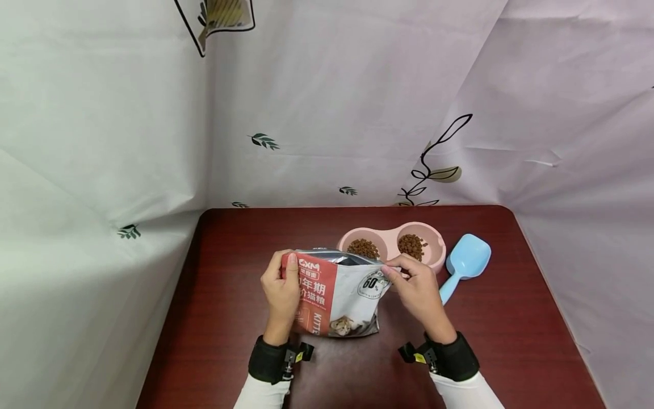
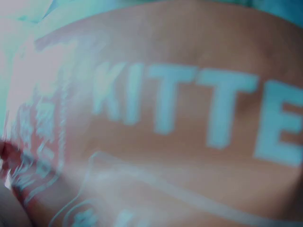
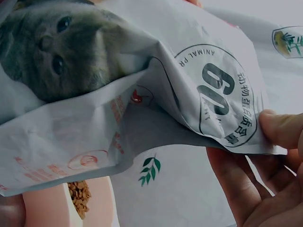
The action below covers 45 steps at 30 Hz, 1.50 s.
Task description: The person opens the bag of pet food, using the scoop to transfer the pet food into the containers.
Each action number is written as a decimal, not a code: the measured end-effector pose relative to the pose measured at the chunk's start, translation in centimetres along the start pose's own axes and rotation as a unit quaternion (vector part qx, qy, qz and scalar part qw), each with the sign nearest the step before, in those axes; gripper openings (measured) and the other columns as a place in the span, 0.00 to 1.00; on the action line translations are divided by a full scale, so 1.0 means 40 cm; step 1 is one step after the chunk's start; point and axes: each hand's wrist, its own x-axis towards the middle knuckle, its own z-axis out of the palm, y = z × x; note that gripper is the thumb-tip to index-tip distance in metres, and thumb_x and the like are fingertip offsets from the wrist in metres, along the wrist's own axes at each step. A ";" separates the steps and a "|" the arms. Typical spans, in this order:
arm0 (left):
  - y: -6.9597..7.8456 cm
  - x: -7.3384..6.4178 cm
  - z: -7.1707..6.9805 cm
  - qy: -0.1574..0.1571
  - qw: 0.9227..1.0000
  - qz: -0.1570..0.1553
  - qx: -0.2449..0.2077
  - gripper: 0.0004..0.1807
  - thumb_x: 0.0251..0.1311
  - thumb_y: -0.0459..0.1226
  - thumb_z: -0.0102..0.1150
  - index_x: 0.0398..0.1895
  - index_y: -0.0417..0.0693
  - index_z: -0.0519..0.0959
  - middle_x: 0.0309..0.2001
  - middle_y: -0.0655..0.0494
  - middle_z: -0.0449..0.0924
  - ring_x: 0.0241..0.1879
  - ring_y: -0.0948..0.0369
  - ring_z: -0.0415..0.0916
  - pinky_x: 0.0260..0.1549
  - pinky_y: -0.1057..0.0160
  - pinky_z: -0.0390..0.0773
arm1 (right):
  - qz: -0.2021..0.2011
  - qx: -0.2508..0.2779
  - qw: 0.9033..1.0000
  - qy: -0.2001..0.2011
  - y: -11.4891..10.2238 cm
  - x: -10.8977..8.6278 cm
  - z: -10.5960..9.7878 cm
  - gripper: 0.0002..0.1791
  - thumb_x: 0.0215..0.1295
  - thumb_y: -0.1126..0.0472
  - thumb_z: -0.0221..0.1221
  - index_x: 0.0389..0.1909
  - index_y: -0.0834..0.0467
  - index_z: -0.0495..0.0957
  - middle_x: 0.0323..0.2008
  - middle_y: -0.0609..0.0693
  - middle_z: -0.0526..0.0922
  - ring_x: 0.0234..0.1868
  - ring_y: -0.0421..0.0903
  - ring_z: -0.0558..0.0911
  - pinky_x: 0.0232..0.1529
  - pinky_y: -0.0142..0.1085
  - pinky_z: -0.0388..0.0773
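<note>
A red and white cat food bag (image 1: 334,295) with a kitten picture is held up over the front middle of the table. My left hand (image 1: 282,287) grips its upper left corner, thumb on the front face. At the upper right corner, my right hand (image 1: 416,287) pinches the bag's edge between thumb and fingers, as the right wrist view also shows with the thumb (image 3: 284,130) on the printed side. The bag's top gapes a little, with silvery lining (image 1: 342,258) visible. Red bag front (image 2: 156,132) fills the left wrist view, blurred. The bag's contents are hidden.
Behind the bag stands a pink double bowl (image 1: 389,237), with brown kibble (image 1: 410,245) in both sides. A light blue scoop (image 1: 467,257) lies to its right. The dark red table (image 1: 245,238) meets a white patterned cloth (image 1: 327,113) at the back and sides.
</note>
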 end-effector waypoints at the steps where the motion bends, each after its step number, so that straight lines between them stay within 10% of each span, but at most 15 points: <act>1: 0.003 0.002 -0.006 -0.013 1.000 -0.009 -0.013 0.07 0.68 0.32 0.54 0.43 0.40 0.81 0.25 0.43 0.78 0.19 0.59 0.73 0.14 0.66 0.74 | 0.001 0.001 1.000 -0.002 0.001 0.000 -0.001 0.05 0.63 0.59 0.64 0.33 0.57 0.85 0.33 0.51 0.85 0.32 0.40 0.79 0.29 0.31 0.77; 11: 0.050 0.037 -0.040 -0.089 0.995 -0.038 -0.015 0.07 0.66 0.36 0.59 0.37 0.41 0.83 0.20 0.42 0.79 0.13 0.54 0.74 0.09 0.65 0.75 | -0.003 0.011 1.000 -0.012 -0.065 0.002 -0.018 0.04 0.64 0.65 0.62 0.34 0.61 0.84 0.32 0.53 0.84 0.32 0.41 0.78 0.30 0.26 0.75; 18: 0.120 0.039 -0.036 -0.063 0.998 -0.002 0.028 0.07 0.65 0.29 0.57 0.31 0.36 0.82 0.19 0.40 0.80 0.13 0.49 0.74 0.10 0.67 0.73 | 0.012 0.028 0.999 -0.032 -0.095 0.004 -0.028 0.04 0.64 0.68 0.62 0.36 0.63 0.84 0.34 0.54 0.83 0.31 0.42 0.78 0.28 0.31 0.78; 22: 0.107 0.047 -0.048 -0.103 0.994 0.028 0.029 0.05 0.64 0.29 0.58 0.37 0.37 0.83 0.26 0.41 0.83 0.17 0.52 0.76 0.12 0.65 0.76 | 0.010 0.024 0.999 -0.031 -0.075 0.002 -0.021 0.04 0.64 0.67 0.62 0.37 0.61 0.84 0.35 0.53 0.84 0.33 0.42 0.79 0.31 0.33 0.80; 25: 0.095 0.061 -0.064 -0.164 0.978 0.094 0.091 0.07 0.63 0.33 0.61 0.42 0.42 0.84 0.34 0.49 0.84 0.25 0.60 0.78 0.19 0.62 0.79 | 0.007 0.019 0.999 -0.029 -0.047 -0.001 -0.011 0.04 0.64 0.64 0.62 0.37 0.58 0.84 0.36 0.52 0.84 0.36 0.41 0.79 0.32 0.33 0.81; 30: 0.107 0.091 -0.080 -0.221 0.930 0.205 0.209 0.04 0.59 0.37 0.66 0.37 0.50 0.84 0.33 0.59 0.83 0.31 0.66 0.77 0.28 0.58 0.81 | 0.012 0.026 0.999 -0.024 -0.017 -0.005 -0.003 0.04 0.65 0.58 0.62 0.37 0.52 0.85 0.37 0.48 0.85 0.37 0.41 0.80 0.33 0.34 0.81; 45: 0.179 0.093 -0.042 -0.276 0.855 0.280 0.338 0.10 0.60 0.32 0.61 0.44 0.41 0.83 0.34 0.53 0.81 0.38 0.56 0.74 0.36 0.54 0.74 | 0.018 0.027 0.999 -0.029 -0.012 -0.003 -0.002 0.04 0.64 0.62 0.62 0.38 0.52 0.84 0.38 0.48 0.84 0.37 0.42 0.79 0.32 0.36 0.81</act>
